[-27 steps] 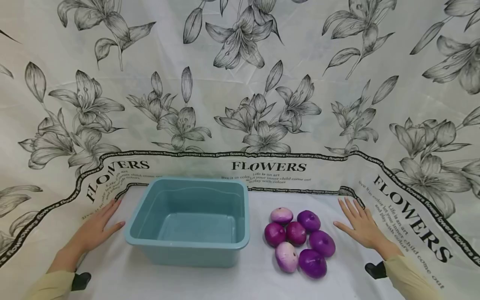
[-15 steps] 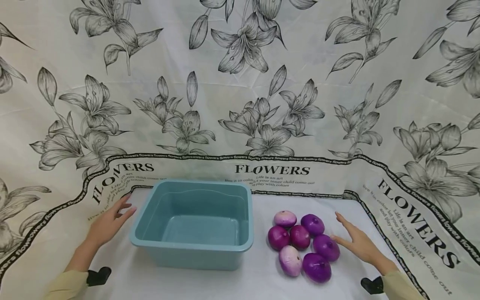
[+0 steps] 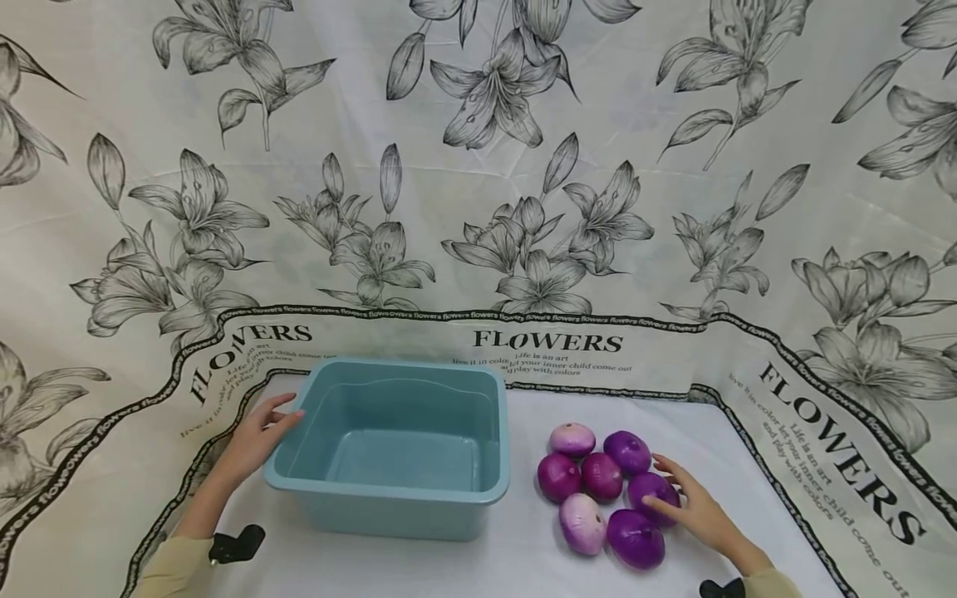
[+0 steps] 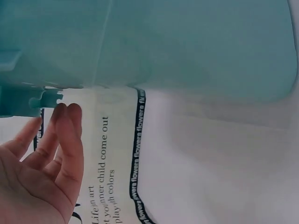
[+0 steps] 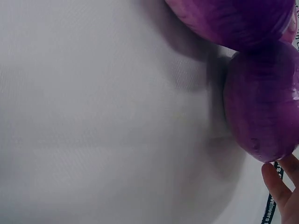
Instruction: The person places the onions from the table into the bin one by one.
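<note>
A light-blue plastic basin (image 3: 389, 498) stands left of the middle in the head view, with a bare inside. My left hand (image 3: 254, 440) is at its left rim, fingers loosely bent and fingertips right by the edge. The left wrist view has those fingers (image 4: 70, 144) just below the rim's underside. To the right lies a cluster of several purple and pale onions (image 3: 583, 523). My right hand (image 3: 703, 515) reaches the rightmost purple onion (image 3: 649, 492), thumb and fingers spread about it. In the right wrist view its fingertips meet the end of that onion (image 5: 261, 102).
A white cloth (image 3: 523, 565) covers the table under the basin and onions. Behind and along both sides hangs a flower-printed cloth (image 3: 508, 232) with a black lettered border. Another dark purple onion (image 3: 635, 540) lies close in front of the one at my right hand.
My left hand has moved right, up to the basin's rim. The right hand has come left from beside the onions to the rightmost one. Basin and onions keep their places.
</note>
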`<state>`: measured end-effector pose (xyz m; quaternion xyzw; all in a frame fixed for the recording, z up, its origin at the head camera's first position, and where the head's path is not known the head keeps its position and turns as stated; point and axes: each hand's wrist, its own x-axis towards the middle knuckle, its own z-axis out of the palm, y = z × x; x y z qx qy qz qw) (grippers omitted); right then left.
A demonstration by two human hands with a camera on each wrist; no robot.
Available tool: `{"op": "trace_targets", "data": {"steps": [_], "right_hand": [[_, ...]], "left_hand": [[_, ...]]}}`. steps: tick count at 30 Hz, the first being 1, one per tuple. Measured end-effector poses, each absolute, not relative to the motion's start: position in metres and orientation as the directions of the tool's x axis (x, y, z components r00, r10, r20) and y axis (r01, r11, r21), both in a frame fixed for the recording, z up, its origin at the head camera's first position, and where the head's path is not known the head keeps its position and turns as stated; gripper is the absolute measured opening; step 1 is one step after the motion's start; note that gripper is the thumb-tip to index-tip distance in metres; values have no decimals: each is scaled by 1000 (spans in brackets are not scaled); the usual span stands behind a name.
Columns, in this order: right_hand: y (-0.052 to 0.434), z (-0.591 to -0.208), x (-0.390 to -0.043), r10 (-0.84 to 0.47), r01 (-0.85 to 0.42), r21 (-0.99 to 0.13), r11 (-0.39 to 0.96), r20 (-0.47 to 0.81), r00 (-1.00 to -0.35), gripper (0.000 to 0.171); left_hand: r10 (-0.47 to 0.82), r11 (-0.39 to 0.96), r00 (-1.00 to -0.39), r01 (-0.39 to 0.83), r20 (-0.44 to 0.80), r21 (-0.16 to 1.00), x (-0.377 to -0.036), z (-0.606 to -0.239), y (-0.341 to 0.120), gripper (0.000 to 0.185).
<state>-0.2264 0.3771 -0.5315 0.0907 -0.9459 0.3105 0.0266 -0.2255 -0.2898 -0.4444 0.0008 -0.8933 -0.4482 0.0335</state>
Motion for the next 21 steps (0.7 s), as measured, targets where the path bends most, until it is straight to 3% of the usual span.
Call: {"op": "trace_targets", "data": {"steps": [7,21], "right_hand": [[373,-536,-226,-165,-199,-577,792,112,-980,71],[371,-545,-233,-174,-190,-571,799,83,-981,71]], "left_hand": [[-104,513,-994,-16,43,859,-227,-454,-292,60],[-68,417,-996,-76,-52,906,-232,-444,-290,59]]}}
